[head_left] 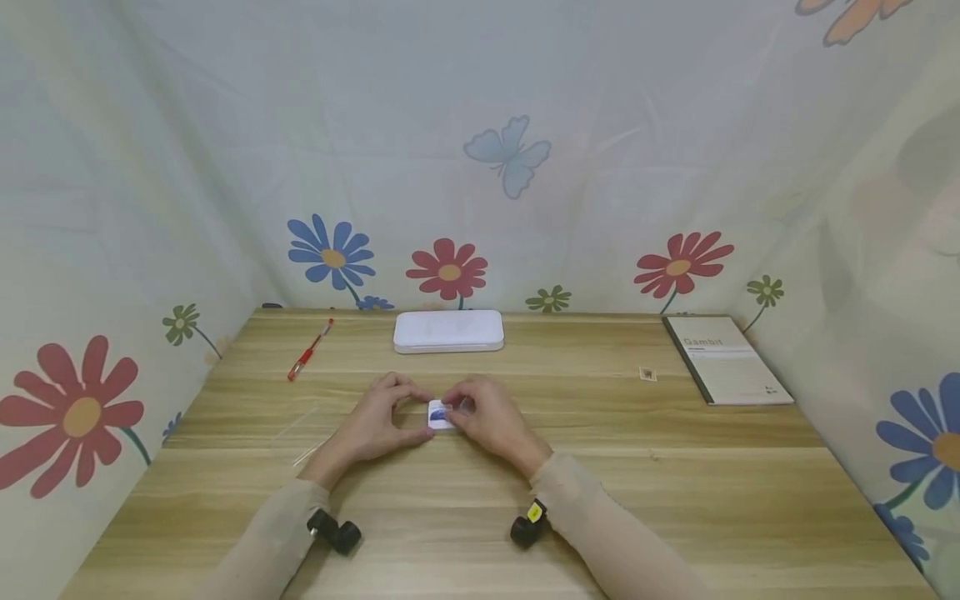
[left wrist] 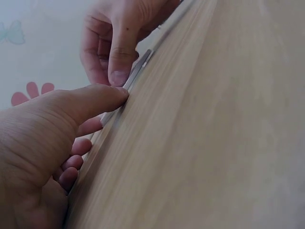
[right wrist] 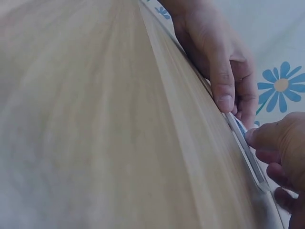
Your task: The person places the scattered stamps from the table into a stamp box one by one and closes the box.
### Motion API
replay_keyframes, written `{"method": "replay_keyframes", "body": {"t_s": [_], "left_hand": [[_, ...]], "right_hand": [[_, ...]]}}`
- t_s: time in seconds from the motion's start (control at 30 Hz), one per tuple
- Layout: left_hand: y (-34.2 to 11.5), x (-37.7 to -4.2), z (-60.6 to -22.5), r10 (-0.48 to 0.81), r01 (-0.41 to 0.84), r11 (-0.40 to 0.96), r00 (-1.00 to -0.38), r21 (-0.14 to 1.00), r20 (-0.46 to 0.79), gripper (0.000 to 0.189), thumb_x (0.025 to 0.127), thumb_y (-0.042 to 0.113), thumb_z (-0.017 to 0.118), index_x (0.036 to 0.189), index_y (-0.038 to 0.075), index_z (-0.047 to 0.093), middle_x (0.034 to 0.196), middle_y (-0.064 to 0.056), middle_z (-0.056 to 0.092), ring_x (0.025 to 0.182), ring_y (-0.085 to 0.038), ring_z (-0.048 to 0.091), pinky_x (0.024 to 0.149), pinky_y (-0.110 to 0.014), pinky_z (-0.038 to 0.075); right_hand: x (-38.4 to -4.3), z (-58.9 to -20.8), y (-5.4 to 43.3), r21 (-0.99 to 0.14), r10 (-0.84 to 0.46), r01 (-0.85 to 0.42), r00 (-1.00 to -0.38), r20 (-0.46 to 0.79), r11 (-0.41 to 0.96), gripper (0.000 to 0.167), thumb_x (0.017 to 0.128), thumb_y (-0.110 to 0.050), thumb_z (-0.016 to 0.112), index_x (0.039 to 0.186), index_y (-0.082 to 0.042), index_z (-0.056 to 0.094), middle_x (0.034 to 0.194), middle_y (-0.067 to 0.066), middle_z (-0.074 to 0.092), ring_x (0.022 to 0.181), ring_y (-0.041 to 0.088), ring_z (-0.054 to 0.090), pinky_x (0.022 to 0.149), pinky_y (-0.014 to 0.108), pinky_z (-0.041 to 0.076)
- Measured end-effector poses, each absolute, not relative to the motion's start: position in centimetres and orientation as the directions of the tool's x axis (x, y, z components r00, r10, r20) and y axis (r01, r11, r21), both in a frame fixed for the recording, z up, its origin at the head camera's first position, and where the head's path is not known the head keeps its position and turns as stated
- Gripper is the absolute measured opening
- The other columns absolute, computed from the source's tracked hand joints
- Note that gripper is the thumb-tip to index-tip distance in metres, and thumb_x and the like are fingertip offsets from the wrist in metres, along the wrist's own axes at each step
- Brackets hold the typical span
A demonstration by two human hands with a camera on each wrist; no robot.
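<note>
A small flat white case (head_left: pixel 440 423) with a blue picture piece (head_left: pixel 438 413) on its top lies on the table between both hands. My left hand (head_left: pixel 378 421) holds the case by its left edge, thumb at the near side and fingers at the far side. With thumb and forefinger, my right hand (head_left: pixel 491 418) pinches the picture piece at its right side, partly covering it. Seen edge-on, the case (right wrist: pixel 255 171) looks thin in the right wrist view. The left wrist view shows its edge (left wrist: pixel 139 69) beyond the left thumb.
A white pencil case (head_left: pixel 448 330) lies behind the hands. To the left are a red pen (head_left: pixel 310 351) and a clear film strip (head_left: pixel 311 452). On the right, a small stamp-like square (head_left: pixel 648 374) lies near a notebook (head_left: pixel 726 360). Flowered curtain (head_left: pixel 600 167) surrounds the table.
</note>
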State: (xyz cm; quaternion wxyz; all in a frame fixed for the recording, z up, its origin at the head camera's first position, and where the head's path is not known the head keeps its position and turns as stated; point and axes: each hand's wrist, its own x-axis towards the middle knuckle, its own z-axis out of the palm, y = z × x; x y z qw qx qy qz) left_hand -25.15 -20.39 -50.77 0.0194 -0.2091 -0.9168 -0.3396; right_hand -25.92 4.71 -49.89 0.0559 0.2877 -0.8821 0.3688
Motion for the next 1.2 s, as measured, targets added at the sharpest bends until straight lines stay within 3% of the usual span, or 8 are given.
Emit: {"method": "replay_keyframes", "body": {"t_s": [0.13,0.67,1.2], "left_hand": [[-20.39,-25.23,-50.82,0.375,0.401,0.684,-0.91,0.61,0.178,0.051,0.086,0.041,0.097,0.131,0.026,0.079,0.131,-0.001,0.061,0.13,-0.028,0.053,0.112,-0.058,0.047],[-20.11,-25.24,-51.07,0.395,0.429,0.694,-0.899,0.578,0.192,0.054,0.089,0.042,0.094,0.138,0.026,0.077,0.134,-0.003,0.056,0.13,-0.03,0.047,0.111,-0.059,0.045],[-19.89,-25.04,-51.05,0.387,0.41,0.699,-0.906,0.586,0.173,0.053,0.089,0.039,0.094,0.138,0.027,0.076,0.132,-0.003,0.055,0.13,-0.029,0.045,0.11,-0.056,0.043]], "right_hand": [[-26.01,-49.78,4.83,-0.616,-0.464,-0.545,-0.831,0.306,0.569,0.013,0.099,-0.015,0.086,0.112,-0.011,0.085,0.108,0.001,0.079,0.1,0.016,0.07,0.093,0.036,0.058],[-26.04,-49.74,4.96,-0.604,-0.472,-0.523,-0.843,0.26,0.601,0.009,0.103,-0.018,0.083,0.11,-0.014,0.087,0.106,0.0,0.07,0.098,0.016,0.061,0.09,0.036,0.052],[-26.08,-50.01,5.25,-0.639,-0.48,-0.524,-0.837,0.263,0.563,0.011,0.105,-0.016,0.08,0.113,-0.013,0.086,0.106,0.001,0.068,0.097,0.016,0.062,0.088,0.033,0.053]]}}
